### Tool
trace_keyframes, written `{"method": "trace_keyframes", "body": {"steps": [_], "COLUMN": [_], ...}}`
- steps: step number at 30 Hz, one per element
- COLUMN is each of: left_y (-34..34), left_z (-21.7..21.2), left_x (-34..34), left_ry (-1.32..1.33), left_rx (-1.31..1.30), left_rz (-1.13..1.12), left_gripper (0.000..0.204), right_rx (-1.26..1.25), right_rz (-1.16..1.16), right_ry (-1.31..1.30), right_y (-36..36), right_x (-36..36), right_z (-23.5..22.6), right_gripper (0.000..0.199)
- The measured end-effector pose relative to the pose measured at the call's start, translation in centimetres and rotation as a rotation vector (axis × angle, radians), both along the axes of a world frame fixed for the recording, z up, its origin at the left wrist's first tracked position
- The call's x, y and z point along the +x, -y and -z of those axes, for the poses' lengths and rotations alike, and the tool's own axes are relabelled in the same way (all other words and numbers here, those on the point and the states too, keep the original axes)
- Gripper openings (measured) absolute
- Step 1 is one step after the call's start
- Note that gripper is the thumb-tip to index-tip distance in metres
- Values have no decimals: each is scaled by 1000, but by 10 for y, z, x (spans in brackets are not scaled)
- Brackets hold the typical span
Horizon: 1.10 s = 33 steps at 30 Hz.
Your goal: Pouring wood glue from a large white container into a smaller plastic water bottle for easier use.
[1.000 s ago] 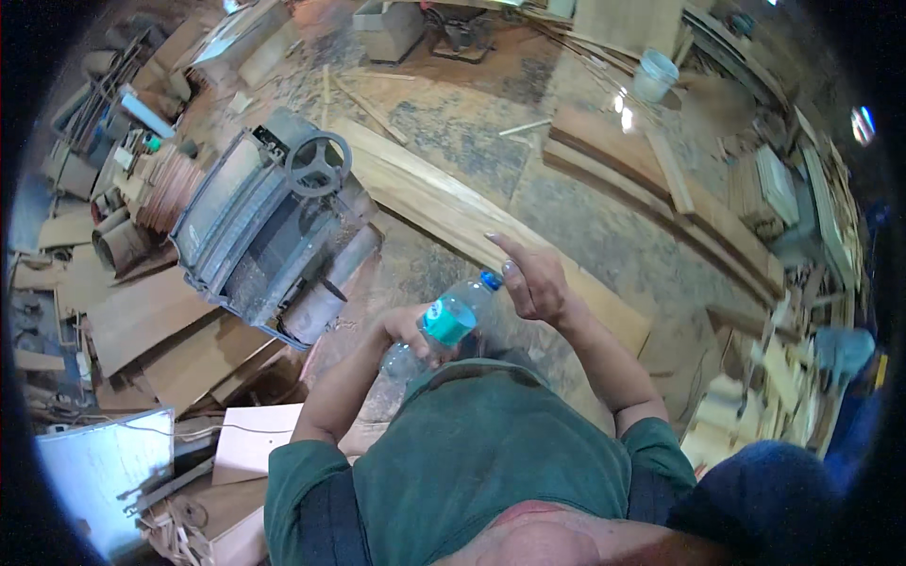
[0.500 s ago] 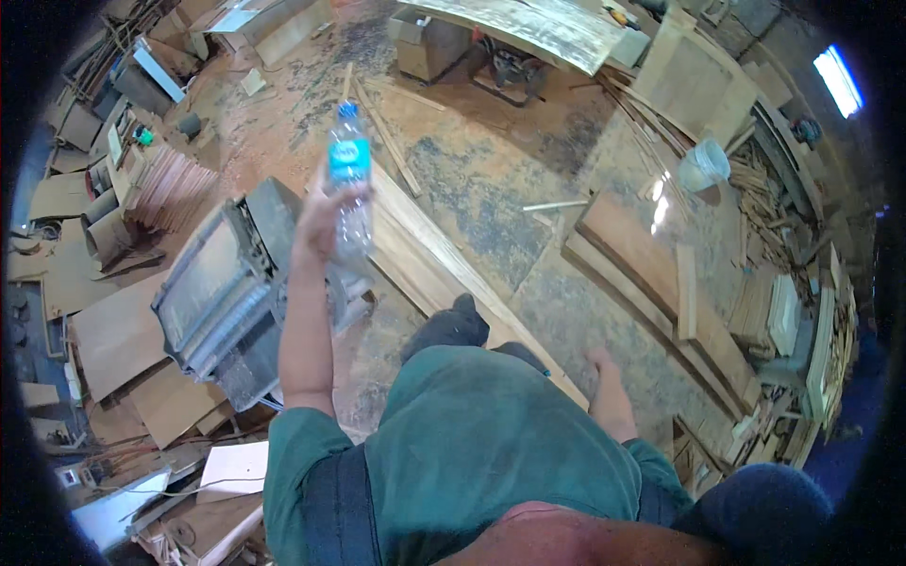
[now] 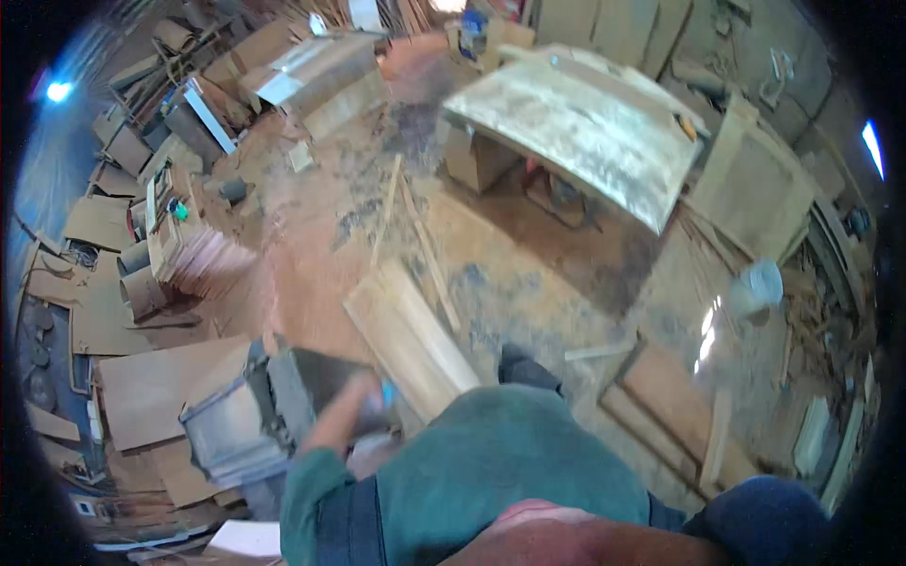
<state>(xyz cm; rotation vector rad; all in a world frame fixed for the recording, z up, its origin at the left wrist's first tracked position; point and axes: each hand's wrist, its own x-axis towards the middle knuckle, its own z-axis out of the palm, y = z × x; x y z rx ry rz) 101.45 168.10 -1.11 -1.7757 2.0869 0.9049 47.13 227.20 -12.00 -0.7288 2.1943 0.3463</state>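
Note:
My left hand (image 3: pixel 355 398) is low at my left side, smeared by motion, its fingers wrapped round a clear plastic water bottle (image 3: pixel 387 393). Only a bit of the bottle's blue shows beside the hand; the rest is blurred or hidden. Just behind the hand is a dusty grey machine (image 3: pixel 311 382) with a dark boxy housing. A pale wooden board (image 3: pixel 401 325) lies on the floor ahead, past the hand. My right hand is out of sight.
A large dusty worktable (image 3: pixel 576 123) stands ahead to the right. Thin wood strips (image 3: pixel 429 255) lie on the floor. At the right are a white bucket (image 3: pixel 758 286) and thick planks (image 3: pixel 661 387). Stacked thin sheets (image 3: pixel 203 259) and flat panels (image 3: pixel 170 377) crowd the left.
My left hand has dropped with the water bottle from raised in front of me to low by my side. My right hand has left the view. The view has tilted up, showing more of the room.

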Motion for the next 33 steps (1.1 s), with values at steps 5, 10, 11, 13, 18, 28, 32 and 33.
{"method": "trace_keyframes", "body": {"steps": [5,10,11,13,18,28,32,33], "left_y": [-8,73,87,129,258,704,923,969], "left_z": [48,41,46,59,95,23,-56,-68], "left_x": [-20,-50,-58,-70,-72,-96,-201,-227], "left_ry": [-40,-152,-177,-213,-237,-160,-66,-67], "left_rx": [371,392,395,418,455,-189,-169,-176], "left_rz": [-229,-540,-589,-643,-744,-300,313,436], "left_gripper": [71,62,60,57,48,53,77,78], "right_rx": [-172,-634,-683,-761,-1003,-716,-911,-1007], "right_rz": [-124,-223,-230,-270,-248,-104,169,434], "right_ry": [107,260,343,391,708,882,964,1030], "right_y": [336,685,745,849,1026,1307,1444,1474], "right_x": [-103,-161,-164,-166,-121,-71,-96,-93], "right_z": [-15,-95,-116,-143,-149,-208,-241,-255], "right_gripper": [50,51,48,45,31,50,47,37]}}
